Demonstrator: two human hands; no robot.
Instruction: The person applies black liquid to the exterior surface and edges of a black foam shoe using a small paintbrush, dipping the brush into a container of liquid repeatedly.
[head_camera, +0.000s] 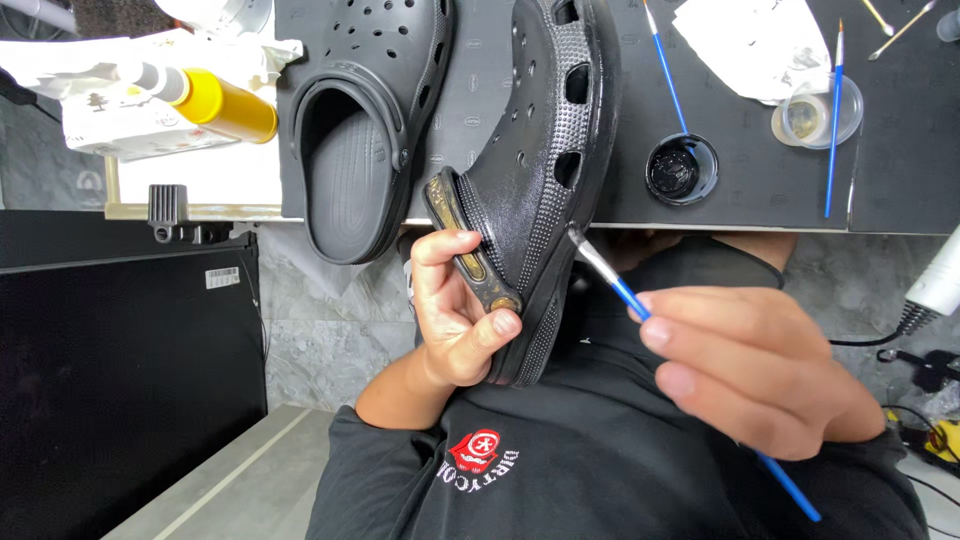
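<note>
The left hand (455, 315) grips the black clog (530, 190) by its heel strap, fingers closed. The right hand (750, 365) pinches a blue-handled brush (620, 290). The clog looks light and flexible.

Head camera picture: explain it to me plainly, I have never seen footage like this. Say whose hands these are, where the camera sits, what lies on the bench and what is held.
There is no machine here. One camera sits on a person's head and looks down, so the dark shirt at the bottom is their own chest.

The left hand grips a black clog turned on its side, fingers around its heel strap. The right hand holds a thin blue-handled paintbrush, its bristles at the clog's sole edge.

On the dark work mat lie the second black clog, a small round pot of black paint, two more blue brushes, a clear cup and crumpled paper. A yellow bottle lies to the left.
</note>
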